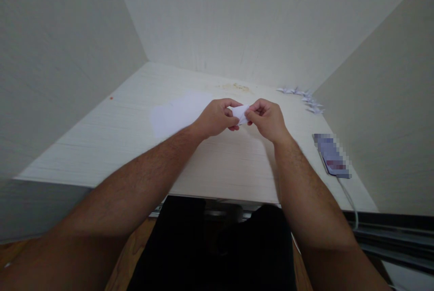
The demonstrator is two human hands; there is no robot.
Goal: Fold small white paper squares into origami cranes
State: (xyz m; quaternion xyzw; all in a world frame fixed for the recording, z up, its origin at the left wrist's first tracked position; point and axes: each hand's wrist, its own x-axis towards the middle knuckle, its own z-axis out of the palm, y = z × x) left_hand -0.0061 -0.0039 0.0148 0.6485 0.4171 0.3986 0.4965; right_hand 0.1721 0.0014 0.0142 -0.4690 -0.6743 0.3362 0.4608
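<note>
Between my two hands is a small piece of folded white paper (240,112), raised just above the desk. My left hand (219,118) pinches its left side, with the thumb low and the index finger along the top. The right side is gripped by my right hand (266,116), thumb and fingertips pressed together on it. A crease shows on the lower part of the paper. The fingers partly cover its edges, so its full shape is hidden.
White paper sheets (176,112) lie left of my hands on the pale desk (224,169). Several small folded paper figures (307,97) line the back right corner. A phone (330,155) with a cable (349,198) rests near the right wall. Walls enclose the desk on three sides.
</note>
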